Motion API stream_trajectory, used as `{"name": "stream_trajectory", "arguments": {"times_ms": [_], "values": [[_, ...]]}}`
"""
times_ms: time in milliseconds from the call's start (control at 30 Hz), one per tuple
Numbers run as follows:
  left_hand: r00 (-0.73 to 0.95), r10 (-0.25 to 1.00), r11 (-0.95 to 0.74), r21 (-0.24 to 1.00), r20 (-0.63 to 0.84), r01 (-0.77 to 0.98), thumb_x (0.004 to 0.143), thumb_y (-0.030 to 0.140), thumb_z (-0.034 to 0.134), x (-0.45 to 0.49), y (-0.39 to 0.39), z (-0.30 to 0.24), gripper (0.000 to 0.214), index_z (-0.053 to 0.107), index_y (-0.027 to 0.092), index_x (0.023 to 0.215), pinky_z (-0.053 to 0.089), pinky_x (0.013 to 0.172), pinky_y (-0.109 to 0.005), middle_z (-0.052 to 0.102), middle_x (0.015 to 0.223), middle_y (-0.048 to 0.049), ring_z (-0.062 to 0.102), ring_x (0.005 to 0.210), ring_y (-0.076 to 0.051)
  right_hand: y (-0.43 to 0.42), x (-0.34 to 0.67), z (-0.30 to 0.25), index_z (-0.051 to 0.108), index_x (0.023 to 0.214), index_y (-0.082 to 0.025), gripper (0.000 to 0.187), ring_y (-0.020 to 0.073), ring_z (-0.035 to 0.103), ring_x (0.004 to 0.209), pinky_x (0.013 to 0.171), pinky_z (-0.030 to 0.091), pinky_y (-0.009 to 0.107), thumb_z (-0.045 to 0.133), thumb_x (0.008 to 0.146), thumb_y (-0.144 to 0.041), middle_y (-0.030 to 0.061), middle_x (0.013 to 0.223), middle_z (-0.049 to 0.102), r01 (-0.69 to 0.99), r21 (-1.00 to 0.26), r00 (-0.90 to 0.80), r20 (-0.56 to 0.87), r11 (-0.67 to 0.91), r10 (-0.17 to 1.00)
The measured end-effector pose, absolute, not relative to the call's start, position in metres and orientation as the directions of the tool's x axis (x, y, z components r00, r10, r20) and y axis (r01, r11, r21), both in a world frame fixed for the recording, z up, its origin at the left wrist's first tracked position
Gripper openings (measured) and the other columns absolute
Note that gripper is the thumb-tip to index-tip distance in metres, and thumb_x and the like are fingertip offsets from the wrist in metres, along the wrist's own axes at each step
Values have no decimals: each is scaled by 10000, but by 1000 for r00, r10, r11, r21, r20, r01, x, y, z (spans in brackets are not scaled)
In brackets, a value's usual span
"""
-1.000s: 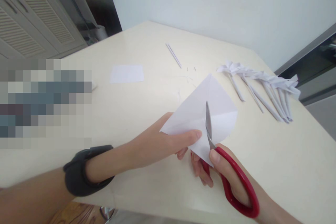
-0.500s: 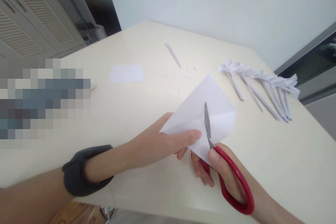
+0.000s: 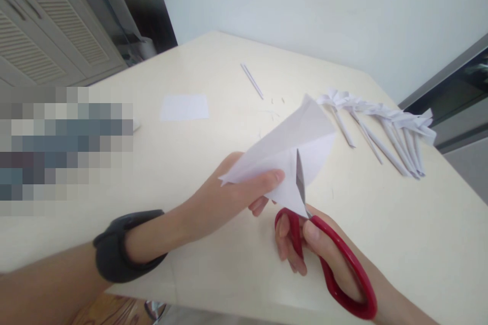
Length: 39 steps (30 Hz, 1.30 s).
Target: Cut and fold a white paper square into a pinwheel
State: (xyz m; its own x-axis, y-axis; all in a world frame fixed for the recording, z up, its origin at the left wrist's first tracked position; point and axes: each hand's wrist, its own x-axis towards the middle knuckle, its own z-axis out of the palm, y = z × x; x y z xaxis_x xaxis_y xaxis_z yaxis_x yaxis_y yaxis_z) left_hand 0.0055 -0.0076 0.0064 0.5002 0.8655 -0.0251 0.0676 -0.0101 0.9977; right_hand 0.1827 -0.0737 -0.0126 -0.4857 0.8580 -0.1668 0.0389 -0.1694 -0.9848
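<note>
My left hand (image 3: 229, 195) has its fingers (image 3: 267, 179) pinched tight on the folded white paper (image 3: 301, 134), holding it tilted up off the worktop (image 3: 213, 61). My right hand (image 3: 318, 246) is just below the paper, fingers curled shut through the handles of the red scissors (image 3: 300, 185), with the blade poking up into the paper's lower edge. Right of the paper there's a row of rolled paper sticks (image 3: 385, 129). Beyond it lies a thin strip (image 3: 252, 80), and off to its left a small flat paper rectangle (image 3: 185, 107).
</note>
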Motion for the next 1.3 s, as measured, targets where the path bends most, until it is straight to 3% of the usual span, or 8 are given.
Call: {"name": "stream_trajectory", "arguments": {"times_ms": [167, 300, 433, 567, 733, 833, 1000, 1300], "values": [[261, 952, -37, 911, 157, -412, 799, 155, 504, 3, 7, 13, 280, 424, 170, 532, 291, 430, -230, 299, 450, 51, 328, 420, -83, -74, 187, -9, 529, 833, -168, 369, 119, 462, 596, 622, 390, 290, 372, 911, -493, 25, 729, 537, 131, -969, -501, -248, -211, 829], [259, 964, 95, 835, 59, -542, 770, 136, 477, -1, 17, 18, 215, 455, 165, 558, 315, 443, -228, 366, 509, 30, 356, 454, -86, -70, 188, -13, 540, 782, -158, 340, 113, 455, 558, 573, 369, 281, 421, 899, -454, 30, 711, 554, 54, -942, -567, -302, -332, 766], [477, 879, 224, 876, 8, -428, 741, 178, 529, -1, 15, 12, 132, 580, 149, 623, 407, 508, -246, 568, 648, -33, 513, 576, -134, -64, 191, -20, 564, 819, -172, 393, 141, 454, 560, 605, 380, 307, 301, 935, -439, 2, 582, 479, -117, -929, -420, -274, -351, 865], [634, 762, 344, 913, -134, -220, 731, 155, 581, 0, 10, 5, 90, 659, 172, 774, 469, 744, -281, 687, 790, -36, 625, 820, -203, -58, 196, -15, 521, 648, -186, 466, 166, 480, 618, 687, 397, 340, 268, 933, -455, 24, 607, 487, -188, -947, -262, -207, -261, 942], [753, 641, 371, 919, -151, -131, 719, 157, 594, 0, 10, 2, 293, 641, 169, 1008, 471, 787, -327, 706, 941, -79, 628, 922, -248, -53, 201, -9, 490, 629, -197, 320, 160, 446, 607, 644, 382, 321, 458, 876, -398, 6, 598, 465, -177, -967, -156, -155, -182, 976], [727, 667, 367, 922, -166, -127, 719, 147, 621, -1, 12, 2, 369, 608, 197, 1085, 480, 743, -298, 692, 1019, -60, 638, 864, -215, -52, 201, -13, 509, 652, -190, 212, 147, 454, 599, 606, 363, 299, 570, 818, -307, -14, 598, 463, -123, -975, -121, -168, -183, 978], [603, 762, 414, 894, -237, -171, 794, 219, 580, -3, 17, 3, 167, 641, 231, 948, 475, 630, -208, 697, 946, -1, 636, 721, -145, -55, 198, -12, 492, 649, -193, 175, 144, 474, 600, 626, 355, 303, 541, 816, -204, -26, 572, 464, 36, -987, -141, -158, -154, 977], [560, 765, 449, 887, -319, -108, 751, 215, 578, -8, 18, 4, 256, 607, 242, 1004, 427, 510, -190, 684, 828, -5, 580, 577, -127, -59, 194, -11, 478, 728, -207, 152, 130, 456, 633, 600, 345, 273, 615, 786, -242, -31, 669, 490, 6, -991, -23, -132, -132, 991]]}}
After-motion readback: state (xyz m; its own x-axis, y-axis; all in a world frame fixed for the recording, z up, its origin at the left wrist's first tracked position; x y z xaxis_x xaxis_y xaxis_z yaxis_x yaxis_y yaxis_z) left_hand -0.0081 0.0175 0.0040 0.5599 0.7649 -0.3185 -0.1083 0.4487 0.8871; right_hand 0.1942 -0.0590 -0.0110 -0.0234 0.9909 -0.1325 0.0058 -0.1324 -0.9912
